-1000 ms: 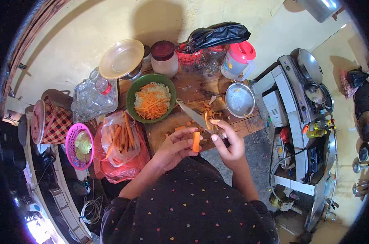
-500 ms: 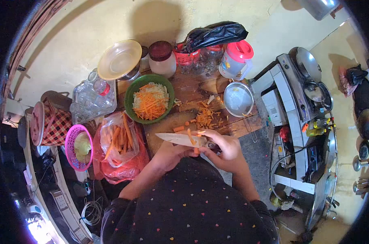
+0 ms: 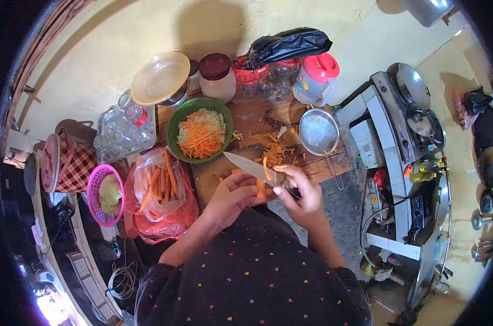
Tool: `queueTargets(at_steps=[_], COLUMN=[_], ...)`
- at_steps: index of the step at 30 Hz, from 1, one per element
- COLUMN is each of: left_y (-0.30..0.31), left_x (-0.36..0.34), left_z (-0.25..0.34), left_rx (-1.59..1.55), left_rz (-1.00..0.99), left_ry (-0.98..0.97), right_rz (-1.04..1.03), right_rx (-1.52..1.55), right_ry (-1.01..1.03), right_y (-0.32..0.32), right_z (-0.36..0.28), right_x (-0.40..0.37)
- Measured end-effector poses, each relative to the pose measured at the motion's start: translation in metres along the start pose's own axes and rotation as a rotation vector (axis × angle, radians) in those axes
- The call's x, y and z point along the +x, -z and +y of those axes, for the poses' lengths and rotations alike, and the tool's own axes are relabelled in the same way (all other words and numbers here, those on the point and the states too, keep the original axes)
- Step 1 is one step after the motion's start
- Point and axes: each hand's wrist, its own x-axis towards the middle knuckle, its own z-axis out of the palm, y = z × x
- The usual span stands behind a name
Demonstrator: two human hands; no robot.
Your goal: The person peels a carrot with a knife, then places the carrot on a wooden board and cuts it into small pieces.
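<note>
My left hand is closed on a carrot piece, held close to my body at the table's near edge. In my right hand is a kitchen knife, its blade pointing up and to the left, just above the carrot. An orange strip of peel clings to the blade. Carrot peelings lie in a heap on the wooden table beyond my hands. A green bowl holds shredded carrot and a pale shredded vegetable. Whole carrots fill a clear plastic bag on the left.
A metal strainer rests at the table's right edge. Behind stand a pink-lidded jug, a dark-lidded jar and a cream basin. At left are a tray of glasses and a pink basket. A stove stands right.
The knife has tilted, its tip now higher and its handle drawn slightly back to the right. My left hand has turned, showing more of the carrot piece.
</note>
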Motion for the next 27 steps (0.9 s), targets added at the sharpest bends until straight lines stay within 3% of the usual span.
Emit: queueTargets(at_steps=[4, 5, 10, 22, 27], left_y=[-0.002, -0.001, 0.005, 0.006, 0.014], left_x=[-0.001, -0.001, -0.001, -0.003, -0.003], left_z=[0.001, 0.000, -0.002, -0.001, -0.006], left_rx=[-0.088, -0.086, -0.133, -0.059, -0.134], left_rz=[0.005, -0.023, -0.105, -0.041, -0.145], left_ry=[-0.063, -0.071, -0.100, -0.066, -0.038], right_rz=[-0.106, -0.194, -0.205, -0.271, -0.247], right_rx=[0.030, -0.018, -0.062, -0.114, -0.094], right_ry=[0.157, 0.105, 0.098, 0.218, 0.272], right_y=[0.006, 0.010, 0.005, 0.010, 0.008], right_z=[0.002, -0.004, 0.002, -0.008, -0.007], right_x=[0.000, -0.001, -0.006, -0.003, -0.001])
